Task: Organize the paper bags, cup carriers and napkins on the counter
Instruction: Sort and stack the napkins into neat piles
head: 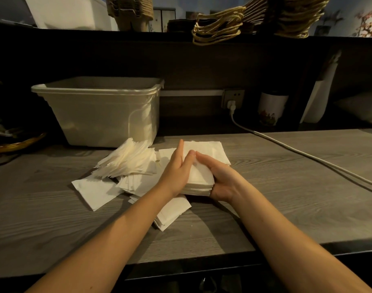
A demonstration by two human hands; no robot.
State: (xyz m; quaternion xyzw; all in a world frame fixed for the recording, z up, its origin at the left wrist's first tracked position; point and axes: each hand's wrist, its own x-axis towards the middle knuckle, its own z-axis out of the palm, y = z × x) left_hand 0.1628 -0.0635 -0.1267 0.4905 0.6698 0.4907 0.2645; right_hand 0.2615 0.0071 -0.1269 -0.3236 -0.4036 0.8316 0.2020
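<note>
the right hand (222, 183) cups the near corner of the napkin stack (205, 154), fingers curled over its top. the left hand (176, 171) presses flat against the stack's left side, fingers straight. the stack sits mid-counter (286, 208). loose napkins (125, 163) lie just left, before a plastic bin (96, 117) at the rear edge.

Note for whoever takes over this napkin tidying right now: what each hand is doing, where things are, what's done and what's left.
Left hand: flat, pressing the left edge of the napkin stack.
Right hand: grips the stack's near right corner.
The stack rests on the counter, roughly squared.
Loose napkins lie fanned and scattered to its left, some beneath it; the plastic tub stands behind them.
Paper bags are piled on the upper shelf. I cannot make out the cup carriers.
Done: one stack gathered.
Left: collect the loose napkins, then the bags and carriers.
</note>
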